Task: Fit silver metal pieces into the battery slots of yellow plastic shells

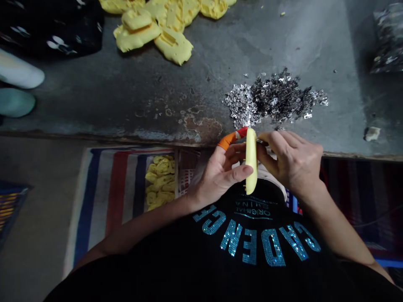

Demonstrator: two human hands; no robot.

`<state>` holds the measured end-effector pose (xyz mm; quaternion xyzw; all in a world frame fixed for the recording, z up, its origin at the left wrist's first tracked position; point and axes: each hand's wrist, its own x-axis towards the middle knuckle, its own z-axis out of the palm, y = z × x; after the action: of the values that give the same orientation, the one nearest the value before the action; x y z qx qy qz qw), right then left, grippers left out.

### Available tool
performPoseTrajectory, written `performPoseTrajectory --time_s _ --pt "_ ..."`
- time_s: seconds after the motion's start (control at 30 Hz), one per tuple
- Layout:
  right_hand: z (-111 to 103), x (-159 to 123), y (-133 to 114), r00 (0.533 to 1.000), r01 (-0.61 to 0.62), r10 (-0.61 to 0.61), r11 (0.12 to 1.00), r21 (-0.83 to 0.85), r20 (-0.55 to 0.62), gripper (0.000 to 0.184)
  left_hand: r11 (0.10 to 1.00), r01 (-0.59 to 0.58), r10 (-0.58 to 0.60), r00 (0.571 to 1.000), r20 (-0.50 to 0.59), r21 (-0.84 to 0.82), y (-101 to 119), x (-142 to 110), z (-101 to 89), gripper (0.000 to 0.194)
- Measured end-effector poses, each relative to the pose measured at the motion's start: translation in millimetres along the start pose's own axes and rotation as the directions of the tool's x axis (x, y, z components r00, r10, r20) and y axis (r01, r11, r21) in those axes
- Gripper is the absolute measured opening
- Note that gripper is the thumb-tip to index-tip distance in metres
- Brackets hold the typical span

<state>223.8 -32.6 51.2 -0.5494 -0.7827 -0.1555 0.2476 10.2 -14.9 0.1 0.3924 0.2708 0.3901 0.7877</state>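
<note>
My left hand [222,170] grips a flat yellow plastic piece [251,161] edge-on, thumb pressed on its side; its index finger wears an orange and red finger cover [232,137]. My right hand [288,161] closes on the piece's other side, its fingertips pinching something small and dark against the top. Both hands sit just in front of the grey table edge, over my black shirt. A heap of small shiny metal bits [272,98] lies on the table just beyond my hands.
More yellow plastic pieces [157,27] are piled at the table's far side. A box of yellow pieces [160,182] sits below on a striped cloth [107,184]. A shiny bag [388,40] lies far right, dark fabric [47,25] far left.
</note>
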Motion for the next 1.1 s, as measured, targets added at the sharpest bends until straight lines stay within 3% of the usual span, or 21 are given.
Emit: performPoseTrajectory --time_s 0.3,0.4,0.5,0.57,0.63,0.7,0.77,0.87,1.1 --pt "6 -2 14 0.994 0.063 -0.061 0.998 -0.028 0.091 0.026 0.980 0.176 -0.180 0.983 -0.039 -0.090 4 10 6.5 0.086" --pt "9 -2 20 0.996 -0.002 0.000 1.000 0.022 0.090 0.027 0.981 0.157 -0.163 0.986 -0.039 -0.117 5 12 7.4 0.083" --pt "10 -7 31 0.981 -0.154 0.149 0.988 0.031 0.126 0.023 0.989 0.114 -0.120 0.991 -0.059 -0.099 8 11 6.0 0.079" --pt "9 -13 39 0.937 -0.278 0.270 0.960 0.007 0.220 0.020 0.991 0.106 -0.112 0.991 -0.074 -0.086 11 10 4.6 0.079" --pt "9 -17 46 0.866 -0.372 0.361 0.928 -0.037 0.347 0.021 0.989 0.115 -0.123 0.988 -0.089 -0.092 15 9 3.8 0.078" --pt "8 -19 50 0.799 -0.419 0.407 0.905 -0.077 0.441 0.024 0.985 0.128 -0.141 0.984 -0.108 -0.120 19 8 3.8 0.076" --pt "7 -21 53 0.772 -0.435 0.424 0.896 -0.093 0.473 0.026 0.979 0.138 -0.156 0.980 -0.122 -0.148 22 7 4.2 0.073" --pt "4 -28 57 0.789 -0.441 0.419 0.895 -0.061 0.449 0.026 0.977 0.155 -0.175 0.975 -0.134 -0.149 25 6 3.3 0.074" --pt "11 -43 60 0.878 -0.415 0.370 0.905 0.098 0.304 0.023 0.949 0.281 -0.292 0.954 -0.070 -0.141 30 2 -4.1 0.077"
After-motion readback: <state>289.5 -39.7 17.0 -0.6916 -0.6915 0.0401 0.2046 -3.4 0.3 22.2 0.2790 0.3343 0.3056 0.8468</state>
